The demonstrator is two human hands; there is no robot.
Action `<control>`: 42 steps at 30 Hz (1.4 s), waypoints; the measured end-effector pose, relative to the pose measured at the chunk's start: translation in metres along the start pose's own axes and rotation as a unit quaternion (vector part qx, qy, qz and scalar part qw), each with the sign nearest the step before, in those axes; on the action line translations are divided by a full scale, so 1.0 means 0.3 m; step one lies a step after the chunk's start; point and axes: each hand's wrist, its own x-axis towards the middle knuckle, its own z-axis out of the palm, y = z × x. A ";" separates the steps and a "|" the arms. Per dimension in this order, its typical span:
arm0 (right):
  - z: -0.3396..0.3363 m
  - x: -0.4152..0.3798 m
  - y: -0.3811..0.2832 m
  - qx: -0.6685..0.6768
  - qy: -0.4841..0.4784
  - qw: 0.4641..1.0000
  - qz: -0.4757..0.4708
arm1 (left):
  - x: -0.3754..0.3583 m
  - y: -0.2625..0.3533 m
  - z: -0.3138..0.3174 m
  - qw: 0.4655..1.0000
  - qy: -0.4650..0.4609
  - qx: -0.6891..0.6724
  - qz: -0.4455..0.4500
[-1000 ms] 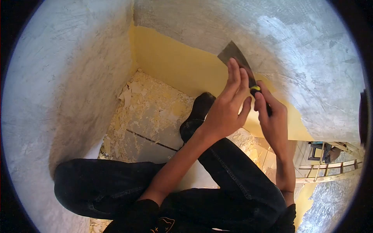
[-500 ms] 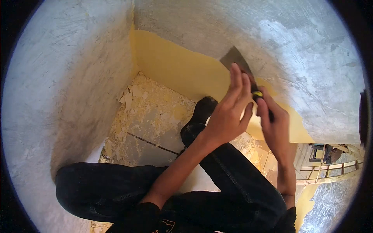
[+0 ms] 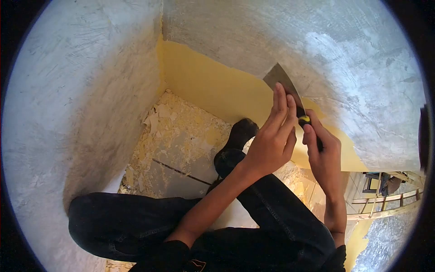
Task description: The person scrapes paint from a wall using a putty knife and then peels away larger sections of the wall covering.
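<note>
Bare grey plaster covers most of the left wall [image 3: 104, 90] and the back wall [image 3: 217, 27], which meet in a corner over a tiled floor [image 3: 170, 183]. Nearest, dark trousers [image 3: 131, 222] cover bent legs, one dark-covered foot [image 3: 242, 131] set toward the back wall's base; sitting this low probably keeps the wall's lower part within easy reach. Pale flakes [image 3: 158, 120] litter the floor, reaching into its far corner. The left hand [image 3: 272, 147] is flat rather than curled, its nearly straight fingers laid over the blade of a putty knife [image 3: 286, 84], likely to steady and press it. The right hand [image 3: 327, 152] is wrapped round the handle, presumably to guide it. The knife slants along the back wall, its blade at the upper edge of the yellow paint [image 3: 199, 72], right of the corner; whether it bites beneath, I cannot tell. Farther right is a wooden ladder-like frame [image 3: 385, 199]. Compared with half a second ago, the whole view sits slightly lower, as though the head has tipped up; both hands keep the same hold, and the blade remains by the paint's edge, less blurred.
</note>
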 end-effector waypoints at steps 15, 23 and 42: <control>0.014 0.005 -0.007 -0.003 0.018 0.999 -0.035 | -0.005 0.001 0.000 1.000 -0.002 -0.011 -0.012; -0.003 0.019 -0.014 0.013 -0.004 1.000 0.017 | -0.003 -0.017 -0.018 1.000 -0.009 -0.003 -0.012; 0.012 0.047 -0.004 0.011 -0.005 1.000 0.022 | 0.025 -0.023 -0.060 0.999 -0.036 -0.017 -0.013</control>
